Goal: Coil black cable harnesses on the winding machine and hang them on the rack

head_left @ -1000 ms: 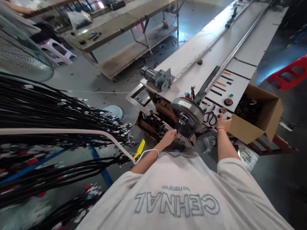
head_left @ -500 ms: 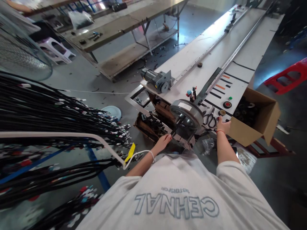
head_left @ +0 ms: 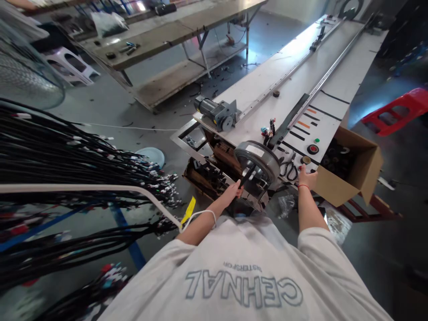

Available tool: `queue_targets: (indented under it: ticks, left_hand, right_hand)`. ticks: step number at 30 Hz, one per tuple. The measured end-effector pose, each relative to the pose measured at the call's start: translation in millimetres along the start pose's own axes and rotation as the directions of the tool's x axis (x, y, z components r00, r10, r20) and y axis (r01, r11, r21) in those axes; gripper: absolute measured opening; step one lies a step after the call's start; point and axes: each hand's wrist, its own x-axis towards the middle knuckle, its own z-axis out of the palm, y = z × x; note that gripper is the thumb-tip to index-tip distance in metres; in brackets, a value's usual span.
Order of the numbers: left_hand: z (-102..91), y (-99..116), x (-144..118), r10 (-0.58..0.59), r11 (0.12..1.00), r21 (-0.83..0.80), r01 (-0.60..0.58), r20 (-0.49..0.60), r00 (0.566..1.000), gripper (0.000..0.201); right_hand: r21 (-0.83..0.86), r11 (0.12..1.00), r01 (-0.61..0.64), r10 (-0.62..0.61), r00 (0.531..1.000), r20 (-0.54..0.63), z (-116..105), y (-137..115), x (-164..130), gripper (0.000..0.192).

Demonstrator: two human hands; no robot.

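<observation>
Fingers of the left hand [head_left: 233, 191] are closed on a black strap [head_left: 246, 175] below the grey wheel [head_left: 257, 161]; right hand [head_left: 306, 176] fingers are rested loosely on the surface [head_left: 287, 111] edge beside scissors [head_left: 288, 167].

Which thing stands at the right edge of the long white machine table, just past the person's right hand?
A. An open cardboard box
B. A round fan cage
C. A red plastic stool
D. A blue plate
A: the open cardboard box sits against the table's right edge, just beyond the right hand, which rests by the scissors.
</observation>
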Motion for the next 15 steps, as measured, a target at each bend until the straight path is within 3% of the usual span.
queue_targets:
  ticks: [7,12,15]
  left_hand:
    - [-4.9,6.6,-3.7,0.007,0.997,-0.08,-0.007,0.002,1.0,0.058]
    - [0.7,6.6,-4.8,-0.007,1.0,-0.016,0.008,0.013,1.0,0.058]
    - [-8.7,-0.8,-6.3,0.055,0.997,0.043,-0.058,0.084,0.995,0.058]
  right_hand:
    - [0.005,1.0,0.021,-0.021,1.0,0.0,-3.8,-1.4,-3.3,0.079]
    - [0.002,1.0,-0.008,0.008,1.0,-0.01,-5.9,-3.9,-5.4,0.073]
    - [-0.005,1.0,0.009,-0.009,1.0,-0.011,-6.8,-4.5,-6.0,0.074]
